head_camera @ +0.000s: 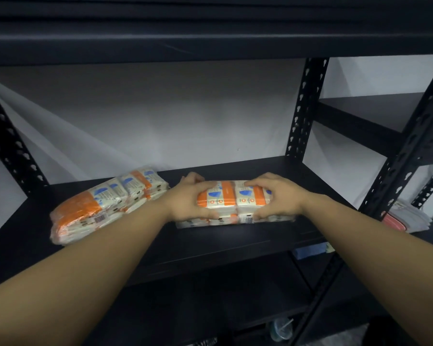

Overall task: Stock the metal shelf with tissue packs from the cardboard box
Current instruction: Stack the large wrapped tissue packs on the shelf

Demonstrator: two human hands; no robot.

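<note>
Far left on the black metal shelf (235, 248): tissue pack bundle (103, 204), orange and white wrap, lying flat, angled toward the back wall. Just right of it, not touching: left hand (185, 199), fingers curled around the left end of second tissue pack bundle (233, 204), thumb on the front face. Second bundle flat on the shelf deck, near centre. Right hand (278, 196) clamped on its right end, fingers over the top, thumb in front. Far right, neighbouring shelf unit: stacked papers (408, 217), blurred.
</note>
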